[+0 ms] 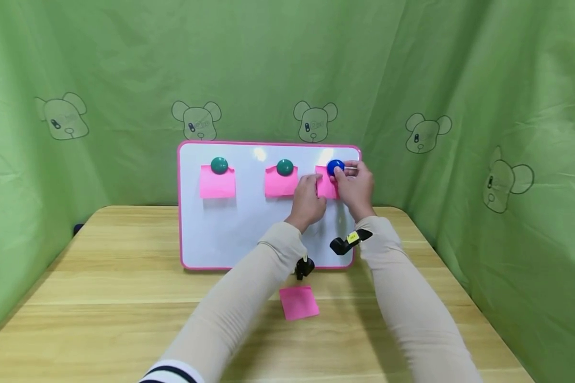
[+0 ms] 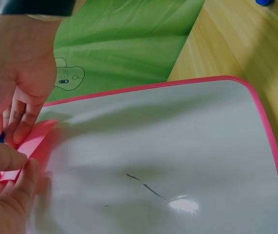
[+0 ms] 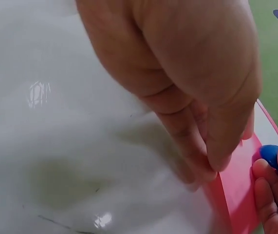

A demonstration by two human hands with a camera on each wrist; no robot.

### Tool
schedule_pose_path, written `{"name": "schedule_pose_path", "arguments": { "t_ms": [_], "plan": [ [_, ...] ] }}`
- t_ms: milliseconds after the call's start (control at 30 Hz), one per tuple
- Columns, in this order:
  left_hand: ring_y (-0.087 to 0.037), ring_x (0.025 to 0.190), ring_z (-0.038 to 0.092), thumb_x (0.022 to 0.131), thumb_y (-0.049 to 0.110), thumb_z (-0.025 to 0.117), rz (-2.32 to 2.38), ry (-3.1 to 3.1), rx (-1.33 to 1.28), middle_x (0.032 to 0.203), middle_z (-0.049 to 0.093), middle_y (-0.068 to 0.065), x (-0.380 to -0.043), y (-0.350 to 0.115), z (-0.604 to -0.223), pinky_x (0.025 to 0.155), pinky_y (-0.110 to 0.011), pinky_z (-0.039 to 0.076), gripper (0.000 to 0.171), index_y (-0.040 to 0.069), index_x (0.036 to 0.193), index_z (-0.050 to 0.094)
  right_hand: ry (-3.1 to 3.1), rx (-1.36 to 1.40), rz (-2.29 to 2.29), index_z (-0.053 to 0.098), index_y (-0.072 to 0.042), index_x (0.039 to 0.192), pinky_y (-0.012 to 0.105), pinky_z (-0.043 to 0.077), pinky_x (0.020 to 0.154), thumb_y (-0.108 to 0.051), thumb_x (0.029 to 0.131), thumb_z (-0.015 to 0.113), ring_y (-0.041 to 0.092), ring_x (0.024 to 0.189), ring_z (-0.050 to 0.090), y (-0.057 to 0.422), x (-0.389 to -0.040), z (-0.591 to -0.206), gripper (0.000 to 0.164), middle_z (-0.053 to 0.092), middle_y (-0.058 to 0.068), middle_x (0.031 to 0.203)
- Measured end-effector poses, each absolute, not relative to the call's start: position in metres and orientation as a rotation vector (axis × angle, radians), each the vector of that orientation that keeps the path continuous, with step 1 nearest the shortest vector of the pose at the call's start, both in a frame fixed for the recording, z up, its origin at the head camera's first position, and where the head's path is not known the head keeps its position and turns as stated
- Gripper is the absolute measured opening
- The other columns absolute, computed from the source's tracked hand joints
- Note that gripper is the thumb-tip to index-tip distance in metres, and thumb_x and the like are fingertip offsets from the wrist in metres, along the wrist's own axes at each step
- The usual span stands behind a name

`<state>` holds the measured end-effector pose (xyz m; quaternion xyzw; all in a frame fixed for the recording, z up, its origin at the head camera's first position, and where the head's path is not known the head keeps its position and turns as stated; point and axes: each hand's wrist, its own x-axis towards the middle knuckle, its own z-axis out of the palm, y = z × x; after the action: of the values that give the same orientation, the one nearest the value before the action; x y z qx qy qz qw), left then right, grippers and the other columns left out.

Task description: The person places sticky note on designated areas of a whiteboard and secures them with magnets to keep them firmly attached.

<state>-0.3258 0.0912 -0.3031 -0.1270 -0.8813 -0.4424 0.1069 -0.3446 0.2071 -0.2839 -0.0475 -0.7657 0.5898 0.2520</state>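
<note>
On the right part of a pink-framed whiteboard (image 1: 249,234), my right hand (image 1: 356,186) pinches a round blue magnet (image 1: 335,167) at the top of a pink sticky note (image 1: 327,183). My left hand (image 1: 307,199) pinches the left edge of that same note between thumb and fingers. In the right wrist view the blue magnet (image 3: 270,156) sits between thumb and fingers over the note (image 3: 238,185). The left wrist view shows the note (image 2: 36,141) standing partly off the board surface, with the magnet mostly hidden behind the fingers.
Two more pink notes, one at the left (image 1: 218,183) and one in the middle (image 1: 280,183), hang under green magnets (image 1: 219,165). A loose pink note (image 1: 299,303) lies on the wooden table (image 1: 124,298) before the board. Green curtains (image 1: 254,64) surround the table.
</note>
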Motion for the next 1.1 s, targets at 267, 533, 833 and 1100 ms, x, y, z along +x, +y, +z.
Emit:
{"name": "schedule_pose_path", "arguments": {
  "t_ms": [267,533,833,1100],
  "plan": [
    [-0.019,0.129,0.044,0.092,0.008,0.064,-1.313,-2.575,-0.393,0.141,0.046,-0.006,-0.3261,0.0904,-0.3024,0.104,-0.027,0.040,0.052,0.009,0.141,0.047,-2.081,-0.177,1.559,0.058,-0.002,0.118,0.020,0.055,0.063,-0.013,0.093,0.065,0.009,0.070,0.064,0.2045,-0.3489,-0.2838,0.029,0.062,0.009,0.094],
    [-0.021,0.127,0.046,0.093,0.007,0.063,-1.296,-2.554,-0.418,0.139,0.048,-0.008,-0.3253,0.0904,-0.3030,0.102,-0.027,0.042,0.048,0.007,0.139,0.050,-2.150,-0.243,1.413,0.060,-0.003,0.117,0.022,0.050,0.066,-0.018,0.092,0.065,0.011,0.078,0.056,0.2053,-0.3515,-0.2866,0.030,0.061,0.005,0.091],
    [-0.019,0.123,0.048,0.093,0.006,0.062,-1.313,-2.567,-0.373,0.138,0.049,-0.006,-0.3251,0.0916,-0.3029,0.099,-0.025,0.044,0.047,0.009,0.139,0.051,-2.175,-0.274,1.361,0.059,-0.003,0.113,0.024,0.048,0.064,-0.021,0.092,0.065,0.013,0.079,0.054,0.2054,-0.3515,-0.2898,0.028,0.060,0.006,0.091],
    [-0.019,0.125,0.047,0.092,0.004,0.063,-1.321,-2.566,-0.372,0.138,0.049,-0.006,-0.3244,0.0913,-0.3034,0.100,-0.025,0.044,0.049,0.010,0.139,0.051,-2.177,-0.264,1.334,0.059,-0.003,0.111,0.023,0.047,0.065,-0.020,0.092,0.065,0.013,0.079,0.054,0.2061,-0.3507,-0.2901,0.026,0.060,0.006,0.091]
  ]
}}
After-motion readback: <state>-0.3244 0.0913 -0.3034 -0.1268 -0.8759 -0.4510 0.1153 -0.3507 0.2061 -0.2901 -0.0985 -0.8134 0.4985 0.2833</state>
